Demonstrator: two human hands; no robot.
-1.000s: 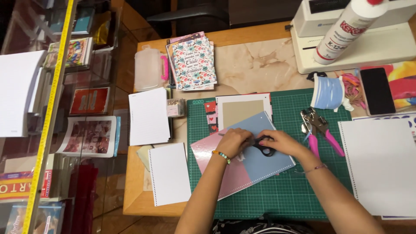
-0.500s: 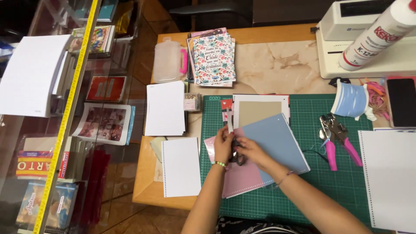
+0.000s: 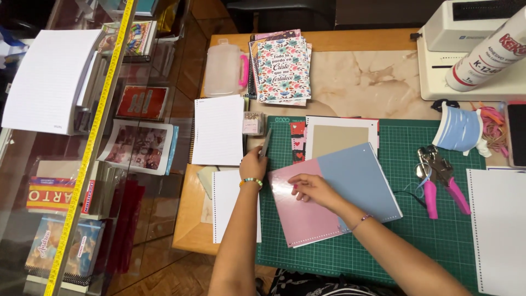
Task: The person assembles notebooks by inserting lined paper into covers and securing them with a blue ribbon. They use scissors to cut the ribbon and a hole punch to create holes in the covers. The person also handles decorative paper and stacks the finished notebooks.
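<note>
Fingers of the right hand (image 3: pixel 312 188) press loosely spread on the pink sheet (image 3: pixel 298 211); left hand (image 3: pixel 253 164) pinches a grey tool (image 3: pixel 265 144).

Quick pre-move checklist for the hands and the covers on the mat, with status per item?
1. Right hand resting flat on the pink cover: ok.
2. Pink cover overlapping the blue cover, both on the green cutting mat: ok.
3. Left hand holding a thin grey tool at the mat's left edge: ok; tool type cannot tell.
4. Pink-handled pliers lying apart from both hands: ok.
5. Punched holes of the two covers lined up: cannot tell.
</note>
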